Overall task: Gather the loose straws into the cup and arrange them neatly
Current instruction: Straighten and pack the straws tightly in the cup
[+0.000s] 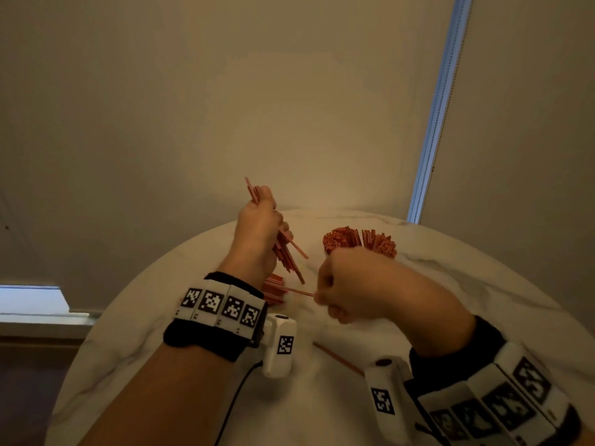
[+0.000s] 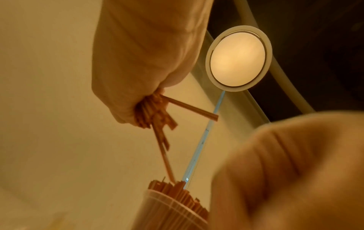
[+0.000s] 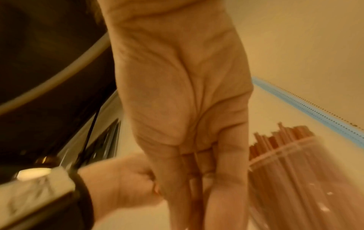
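Note:
My left hand is raised over the round white table and grips a bundle of red straws that sticks out above and below the fist; the left wrist view shows the bundle fanning out of the closed fingers. My right hand is curled and pinches the end of a single red straw that points left toward a small pile of straws on the table. The clear cup, packed with upright straws, stands just behind the right hand.
One loose straw lies on the table near my right wrist. The table's far edge meets a plain wall. A round ceiling lamp shows in the left wrist view. A blue-lit blind edge runs up the wall at right.

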A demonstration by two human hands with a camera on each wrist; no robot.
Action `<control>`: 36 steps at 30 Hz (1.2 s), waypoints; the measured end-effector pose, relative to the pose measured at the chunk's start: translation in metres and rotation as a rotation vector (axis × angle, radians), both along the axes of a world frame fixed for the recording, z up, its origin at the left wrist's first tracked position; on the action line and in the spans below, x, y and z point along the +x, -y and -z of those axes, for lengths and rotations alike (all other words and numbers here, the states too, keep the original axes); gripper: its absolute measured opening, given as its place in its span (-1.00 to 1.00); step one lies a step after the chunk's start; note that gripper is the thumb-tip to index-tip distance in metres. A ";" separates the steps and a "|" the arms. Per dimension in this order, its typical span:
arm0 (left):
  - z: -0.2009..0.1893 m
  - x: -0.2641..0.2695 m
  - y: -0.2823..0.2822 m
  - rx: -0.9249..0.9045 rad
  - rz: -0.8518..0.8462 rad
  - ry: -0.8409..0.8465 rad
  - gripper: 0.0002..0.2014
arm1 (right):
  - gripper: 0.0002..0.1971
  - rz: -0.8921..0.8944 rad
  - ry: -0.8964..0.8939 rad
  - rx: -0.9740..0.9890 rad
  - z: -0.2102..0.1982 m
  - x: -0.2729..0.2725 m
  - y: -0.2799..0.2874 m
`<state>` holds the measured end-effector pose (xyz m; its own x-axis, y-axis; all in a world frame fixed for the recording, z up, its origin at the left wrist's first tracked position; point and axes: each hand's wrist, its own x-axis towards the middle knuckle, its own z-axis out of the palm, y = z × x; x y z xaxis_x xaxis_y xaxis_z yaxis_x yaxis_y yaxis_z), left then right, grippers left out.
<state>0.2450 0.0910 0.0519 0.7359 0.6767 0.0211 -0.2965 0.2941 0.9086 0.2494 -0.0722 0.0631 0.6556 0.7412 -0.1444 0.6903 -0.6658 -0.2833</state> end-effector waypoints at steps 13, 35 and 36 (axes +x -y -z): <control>0.028 -0.021 -0.009 -0.371 0.198 0.195 -0.61 | -0.79 -0.249 0.228 -0.554 0.051 -0.004 -0.019; 0.045 -0.004 -0.003 -0.639 0.105 0.282 -0.62 | -0.69 0.036 0.001 0.224 -0.015 0.020 -0.030; 0.044 -0.003 -0.005 -0.635 0.081 0.300 -0.61 | -0.64 0.016 0.001 0.140 -0.015 0.019 -0.029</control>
